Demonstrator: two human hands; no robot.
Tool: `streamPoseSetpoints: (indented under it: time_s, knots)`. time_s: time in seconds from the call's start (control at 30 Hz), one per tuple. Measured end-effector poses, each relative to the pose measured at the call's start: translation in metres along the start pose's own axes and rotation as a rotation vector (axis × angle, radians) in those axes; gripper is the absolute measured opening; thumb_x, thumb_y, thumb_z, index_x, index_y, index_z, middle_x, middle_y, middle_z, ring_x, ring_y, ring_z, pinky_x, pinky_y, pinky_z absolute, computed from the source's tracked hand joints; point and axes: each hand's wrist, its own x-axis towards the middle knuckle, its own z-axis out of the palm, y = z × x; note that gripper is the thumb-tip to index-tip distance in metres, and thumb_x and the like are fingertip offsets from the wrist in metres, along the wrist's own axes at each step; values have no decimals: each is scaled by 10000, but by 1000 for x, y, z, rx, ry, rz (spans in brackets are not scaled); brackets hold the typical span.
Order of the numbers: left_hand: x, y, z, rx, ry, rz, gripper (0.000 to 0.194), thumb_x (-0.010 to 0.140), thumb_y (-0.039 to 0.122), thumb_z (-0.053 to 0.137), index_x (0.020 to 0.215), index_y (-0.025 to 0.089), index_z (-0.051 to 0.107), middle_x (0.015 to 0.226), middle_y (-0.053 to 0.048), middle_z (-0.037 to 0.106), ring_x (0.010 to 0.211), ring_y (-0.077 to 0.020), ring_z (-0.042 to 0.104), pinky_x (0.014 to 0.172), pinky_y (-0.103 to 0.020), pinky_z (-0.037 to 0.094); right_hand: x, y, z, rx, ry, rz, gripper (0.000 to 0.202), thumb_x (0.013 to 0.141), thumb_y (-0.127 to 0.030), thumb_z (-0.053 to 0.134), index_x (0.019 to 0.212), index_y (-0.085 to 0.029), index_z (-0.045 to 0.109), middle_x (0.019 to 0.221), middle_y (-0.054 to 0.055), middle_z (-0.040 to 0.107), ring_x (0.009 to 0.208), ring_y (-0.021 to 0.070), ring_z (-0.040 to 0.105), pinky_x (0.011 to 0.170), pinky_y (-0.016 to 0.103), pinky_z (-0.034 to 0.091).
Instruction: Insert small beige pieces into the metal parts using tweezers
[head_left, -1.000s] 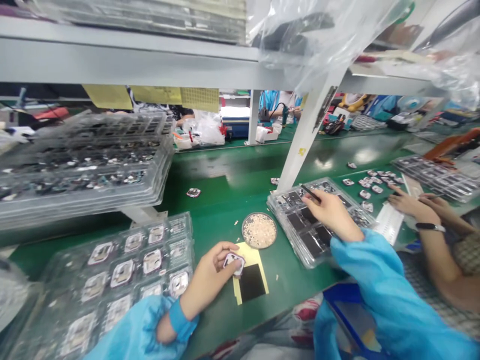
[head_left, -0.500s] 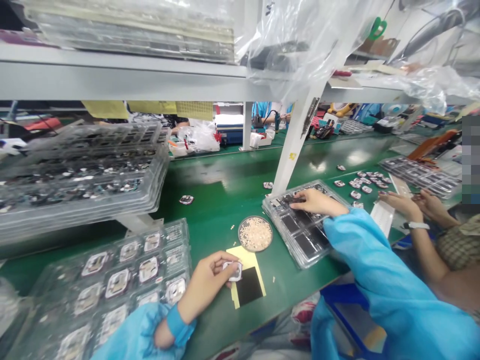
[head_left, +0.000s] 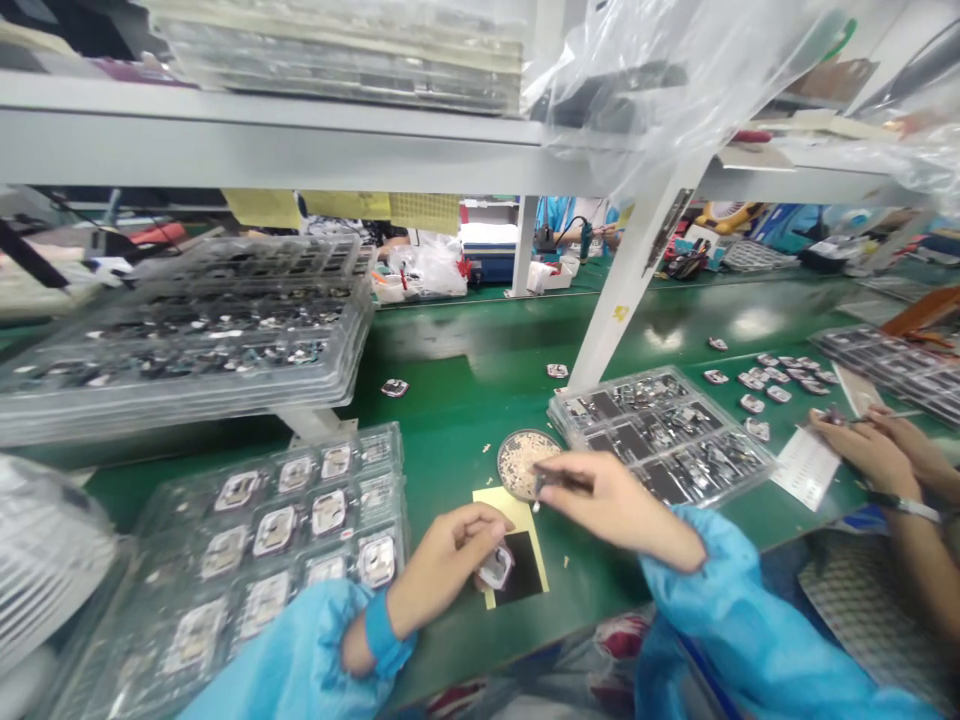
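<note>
Between the thumb and fingers of my left hand (head_left: pixel 454 555) is a rounded-square smartwatch case (head_left: pixel 495 567) with a pale rim, tilted above the black pad (head_left: pixel 521 570) on a yellow sheet (head_left: pixel 541 560). My right hand (head_left: pixel 600 497) pinches a small dark electronic part (head_left: pixel 551 482), its exact kind too blurred to tell, with a tiny whitish bit hanging below. That hand is just in front of a round dish (head_left: pixel 517 450) full of small beige pieces. Behind it lies a divided clear tray (head_left: pixel 679 435) holding dark flat parts and small metallic pieces.
A clear tray of similar cases (head_left: pixel 274 530) lies at left, below stacked parts trays (head_left: pixel 187 330). A slanted white post (head_left: pixel 626 290) rises behind the divided tray. Loose cases (head_left: pixel 780 375) lie on the green bench at right, near a co-worker's hands (head_left: pixel 870 445).
My right hand has left the divided tray and come left and nearer with the small dark part. My left hand has turned the smartwatch case slightly. The whole view has shifted.
</note>
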Motion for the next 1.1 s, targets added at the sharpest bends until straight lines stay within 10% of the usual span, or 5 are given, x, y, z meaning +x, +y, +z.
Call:
streamPoseSetpoints:
  time_s: [0.2, 0.43, 0.87, 1.1]
  knots:
    - [-2, -4, -2, 36, 68, 49, 426, 917, 574, 558, 792, 167, 574, 623, 7, 614, 502, -111, 549, 471, -200, 434, -1, 11, 60, 254, -19, 83, 269, 804, -316, 781, 1036, -198, 716, 966, 41, 749, 897, 210, 712, 853, 334, 581]
    - [-6, 4, -5, 276, 142, 156, 388, 959, 483, 532, 804, 162, 688, 625, 10, 625, 580, -119, 559, 564, -202, 418, 7, 25, 64, 288, 13, 132, 335, 873, -498, 692, 906, -171, 753, 881, 62, 756, 860, 242, 702, 807, 346, 560]
    - [3, 5, -3, -178, 234, 62, 419, 781, 489, 756, 990, 128, 733, 865, -85, 753, 676, -169, 675, 589, -261, 555, -2, 34, 61, 338, 149, 219, 367, 799, -523, 762, 898, -175, 698, 821, 75, 748, 737, 233, 694, 686, 333, 562]
    - [5, 2, -8, -117, 339, 68, 408, 807, 503, 719, 928, 113, 744, 775, -77, 736, 609, -167, 637, 555, -274, 526, -11, 33, 59, 251, -98, 206, 323, 840, -494, 727, 781, -177, 733, 718, 50, 740, 690, 207, 674, 675, 310, 532]
